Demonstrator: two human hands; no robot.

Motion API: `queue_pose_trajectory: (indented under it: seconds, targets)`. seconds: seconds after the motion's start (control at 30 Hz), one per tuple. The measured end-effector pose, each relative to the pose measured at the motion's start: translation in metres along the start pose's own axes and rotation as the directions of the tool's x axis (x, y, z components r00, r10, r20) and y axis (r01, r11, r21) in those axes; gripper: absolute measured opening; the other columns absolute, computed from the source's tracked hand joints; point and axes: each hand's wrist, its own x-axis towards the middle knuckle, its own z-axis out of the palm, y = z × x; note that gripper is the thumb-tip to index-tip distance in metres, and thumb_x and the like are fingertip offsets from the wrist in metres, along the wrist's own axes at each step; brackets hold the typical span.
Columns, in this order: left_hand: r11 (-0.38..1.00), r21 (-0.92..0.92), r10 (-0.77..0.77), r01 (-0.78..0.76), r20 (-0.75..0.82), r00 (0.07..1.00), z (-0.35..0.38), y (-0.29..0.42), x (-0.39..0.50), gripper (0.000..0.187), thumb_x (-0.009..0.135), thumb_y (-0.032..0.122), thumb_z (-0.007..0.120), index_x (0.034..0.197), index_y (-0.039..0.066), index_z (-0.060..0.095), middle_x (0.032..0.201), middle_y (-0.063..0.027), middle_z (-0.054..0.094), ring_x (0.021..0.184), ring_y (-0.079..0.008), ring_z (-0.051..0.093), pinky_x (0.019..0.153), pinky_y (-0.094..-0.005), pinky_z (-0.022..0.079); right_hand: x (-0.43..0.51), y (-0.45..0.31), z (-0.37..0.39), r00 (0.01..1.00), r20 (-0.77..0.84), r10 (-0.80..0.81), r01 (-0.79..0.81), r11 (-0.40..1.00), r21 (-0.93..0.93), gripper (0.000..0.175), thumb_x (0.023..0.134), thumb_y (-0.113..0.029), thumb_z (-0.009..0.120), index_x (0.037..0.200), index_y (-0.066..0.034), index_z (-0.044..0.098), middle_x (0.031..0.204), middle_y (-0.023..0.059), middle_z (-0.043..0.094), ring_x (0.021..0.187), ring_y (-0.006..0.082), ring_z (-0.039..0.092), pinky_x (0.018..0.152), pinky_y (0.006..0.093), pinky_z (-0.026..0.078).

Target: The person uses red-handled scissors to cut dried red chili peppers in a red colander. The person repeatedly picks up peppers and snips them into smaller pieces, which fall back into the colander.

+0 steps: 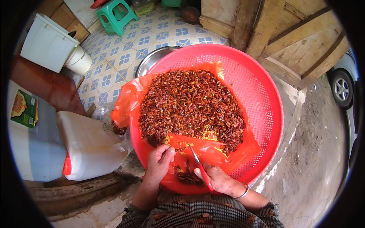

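My right hand grips a pair of scissors with red handles, its blades pointing up and away over the pile. My left hand has thumb and forefinger pinched together, with a thin dark-red dried chili sticking out toward the blades. Beyond both hands, a big heap of cut dried chilies lies on an orange-red plastic bag. Yellow seeds are scattered along the heap's near edge. Several whole dried chilies rest between my wrists. All this sits in a round pink perforated plastic basket.
A steel basin shows behind the basket. At left stand a whitish plastic jerrycan, a white tub and a bucket. A green stool is on the tiled floor; a wooden door and a parked car are at right.
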Motion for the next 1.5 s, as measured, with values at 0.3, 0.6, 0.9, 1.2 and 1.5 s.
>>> queue_pose_trajectory:
  seconds: [0.3,0.6,0.9,1.2,1.5]
  targets:
    - [0.988,-0.147,-0.040,0.041,0.004,0.999,0.006,0.003,0.000,0.019,0.096,0.014,0.055,0.082,0.002,0.057,0.066,0.0021,0.051,0.060,-0.0042,0.042,0.056,-0.0197,0.033,0.002,0.003,-0.001,0.988,0.154,-0.013,0.013,1.000,0.001,0.082,0.089,-0.069,0.037,0.120,0.0070,0.045,0.111,0.0288,0.057,0.108,0.0409,0.056,0.091,0.0451,0.044]
    - [0.996,-0.090,-0.015,0.022,0.078,0.997,0.018,-0.003,-0.001,0.023,0.097,0.014,0.052,0.077,0.003,0.054,0.066,0.0029,0.049,0.061,-0.0038,0.043,0.057,-0.0205,0.036,0.006,0.010,0.006,0.991,0.076,-0.107,0.106,0.994,0.011,0.074,0.094,-0.062,0.037,0.113,0.0090,0.046,0.101,0.0311,0.058,0.101,0.0435,0.057,0.087,0.0467,0.045]
    - [0.981,-0.181,-0.057,0.073,0.092,0.994,0.023,-0.001,-0.001,0.023,0.098,0.017,0.053,0.082,0.001,0.057,0.068,0.0015,0.053,0.062,-0.0036,0.045,0.056,-0.0186,0.037,0.002,0.003,0.002,0.999,0.032,-0.028,0.025,0.995,0.095,0.060,0.096,-0.052,0.044,0.113,0.0057,0.047,0.087,0.0269,0.061,0.090,0.0421,0.061,0.080,0.0466,0.048]
    - [0.950,-0.292,-0.117,0.114,0.007,0.993,0.025,0.009,0.000,0.019,0.099,0.015,0.050,0.086,0.003,0.057,0.071,-0.0012,0.056,0.058,-0.0041,0.040,0.054,-0.0180,0.034,0.001,0.006,-0.002,0.990,0.108,0.088,-0.082,0.995,-0.057,0.070,0.092,-0.060,0.044,0.113,0.0061,0.046,0.102,0.0293,0.058,0.099,0.0458,0.058,0.085,0.0484,0.046]
    - [0.954,-0.287,-0.054,0.081,0.103,0.993,0.033,-0.002,0.000,0.020,0.100,0.016,0.048,0.087,0.004,0.055,0.073,-0.0008,0.055,0.059,-0.0033,0.039,0.052,-0.0180,0.032,0.005,0.010,0.004,0.998,0.062,-0.012,0.020,0.991,-0.135,0.069,0.092,-0.059,0.045,0.106,0.0082,0.048,0.104,0.0324,0.057,0.099,0.0463,0.058,0.084,0.0502,0.047]
